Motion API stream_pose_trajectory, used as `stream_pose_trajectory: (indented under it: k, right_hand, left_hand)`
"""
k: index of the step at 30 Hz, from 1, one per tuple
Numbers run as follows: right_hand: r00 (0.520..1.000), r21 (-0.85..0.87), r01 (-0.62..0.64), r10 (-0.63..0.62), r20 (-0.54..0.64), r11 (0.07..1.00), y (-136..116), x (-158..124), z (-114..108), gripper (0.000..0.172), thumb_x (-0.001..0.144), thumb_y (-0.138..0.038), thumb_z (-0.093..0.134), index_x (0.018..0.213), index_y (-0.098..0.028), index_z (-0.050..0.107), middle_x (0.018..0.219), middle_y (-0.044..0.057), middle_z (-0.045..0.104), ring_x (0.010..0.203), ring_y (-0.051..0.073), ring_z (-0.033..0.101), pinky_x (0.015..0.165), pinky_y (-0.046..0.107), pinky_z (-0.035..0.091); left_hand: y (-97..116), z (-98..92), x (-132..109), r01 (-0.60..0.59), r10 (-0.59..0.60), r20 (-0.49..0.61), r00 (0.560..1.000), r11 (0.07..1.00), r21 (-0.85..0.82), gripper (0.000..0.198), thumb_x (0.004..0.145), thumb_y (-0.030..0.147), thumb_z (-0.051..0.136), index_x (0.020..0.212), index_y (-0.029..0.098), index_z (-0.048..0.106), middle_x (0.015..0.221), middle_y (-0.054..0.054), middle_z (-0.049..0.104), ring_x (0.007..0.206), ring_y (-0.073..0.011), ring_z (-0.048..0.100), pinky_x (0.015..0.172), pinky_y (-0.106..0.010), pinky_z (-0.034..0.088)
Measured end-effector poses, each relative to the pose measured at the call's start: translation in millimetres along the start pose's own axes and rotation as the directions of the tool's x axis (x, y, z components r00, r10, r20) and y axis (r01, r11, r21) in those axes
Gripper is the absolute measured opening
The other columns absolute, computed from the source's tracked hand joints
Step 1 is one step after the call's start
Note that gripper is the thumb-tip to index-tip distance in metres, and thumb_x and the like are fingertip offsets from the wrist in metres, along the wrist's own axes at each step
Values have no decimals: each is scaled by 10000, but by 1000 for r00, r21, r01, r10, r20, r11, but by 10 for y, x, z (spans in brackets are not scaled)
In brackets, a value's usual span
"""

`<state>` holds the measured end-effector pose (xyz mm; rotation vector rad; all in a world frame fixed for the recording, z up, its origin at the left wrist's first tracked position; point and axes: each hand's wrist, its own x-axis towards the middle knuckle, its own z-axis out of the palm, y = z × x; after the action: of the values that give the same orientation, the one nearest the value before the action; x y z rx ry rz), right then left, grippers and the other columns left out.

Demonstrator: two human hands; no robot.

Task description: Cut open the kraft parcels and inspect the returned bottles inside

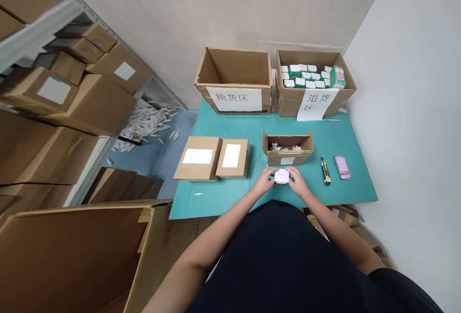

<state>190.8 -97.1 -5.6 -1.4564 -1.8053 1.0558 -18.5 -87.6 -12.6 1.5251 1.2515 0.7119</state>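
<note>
Between my two hands, close to the near side of the green table [216, 205], is a small white box [281, 175] with some green low on its front. The fingers of my left hand [264, 181] press its left side. My right hand [297, 182] grips the opposite side. Just beyond my hands stands an open cardboard box [288, 159] with crumpled paper inside. A yellow and black utility knife [325, 171] lies right of my right hand. Left of my left hand are two closed cartons, a larger one [192, 169] and a smaller one [225, 171], both with white labels.
Along the back edge stand two open cartons with paper signs: the left carton [234, 75] shows a bare inside, the right carton [288, 104] holds several white-and-green boxes [309, 75]. A pink blurred item [342, 167] lies at right. Shelves of cartons [104, 104] stand left, a large open carton [154, 246] nearer.
</note>
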Motion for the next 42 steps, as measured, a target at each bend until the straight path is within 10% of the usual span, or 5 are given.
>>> stream_pose_trajectory:
  k: [8,28,35,42]
  right_hand:
    - [998,-80,30,-27,49,996,34,-197,-20,396,925,-257,502,1300,-239,630,1489,153,498,1358,257,527,1087,464,481]
    - [999,30,46,-47,20,998,142,-154,40,338,870,-403,660,1182,-283,712,1501,96,510,1415,292,462,1176,471,374]
    - [982,386,-170,189,-11,907,188,-221,267,354,825,-457,630,1090,-230,693,1530,136,455,1406,304,465,1053,443,498]
    - [949,591,-250,314,-7,767,290,-279,440,890,736,-507,738,1514,-267,379,1602,154,381,1455,322,408,1125,511,419]
  left_hand:
    - [2,-105,-246,-42,42,66,997,999,-7,539,835,181,595,1369,250,602,1532,-103,480,1384,-263,492,972,-356,567]
    - [-135,-30,-273,-190,188,42,981,909,372,368,984,304,527,1337,259,621,1500,-77,541,1322,-236,577,1095,-396,494]
    - [-109,45,-330,-62,64,-27,998,996,62,368,893,353,633,1245,251,662,1469,-95,556,1328,-262,560,1058,-432,524]
    - [-239,94,-204,143,-137,45,989,882,-449,806,740,456,811,1438,206,495,1462,-180,545,1310,-322,566,1078,-510,479]
